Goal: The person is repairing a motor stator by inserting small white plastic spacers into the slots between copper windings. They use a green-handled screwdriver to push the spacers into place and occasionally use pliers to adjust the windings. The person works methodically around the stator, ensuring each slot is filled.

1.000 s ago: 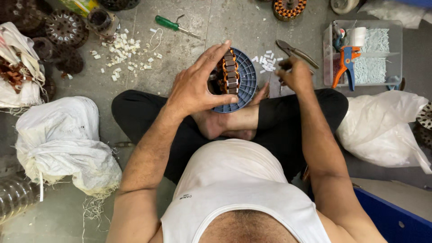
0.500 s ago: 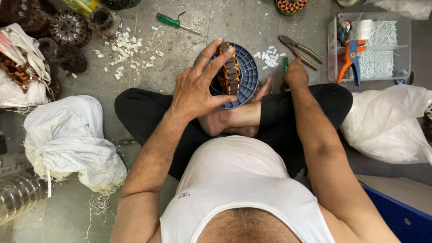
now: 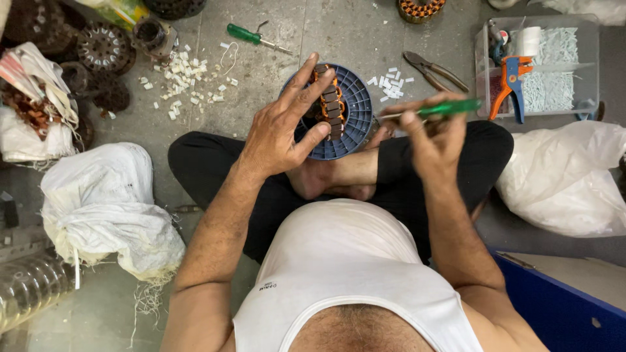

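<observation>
I sit cross-legged on a concrete floor. My left hand spreads over a round blue plastic disc that carries a stator with copper windings, holding it tilted on my feet. My right hand grips a green-handled screwdriver, its metal shaft pointing left toward the disc's right edge.
A second green screwdriver and pliers lie on the floor among small white scraps. A clear plastic box with an orange-blue tool stands at the right. White sacks flank me; metal motor parts lie far left.
My right hand has picked up a green-handled screwdriver from beside the pliers and brought it toward the disc. My left hand stays on the stator.
</observation>
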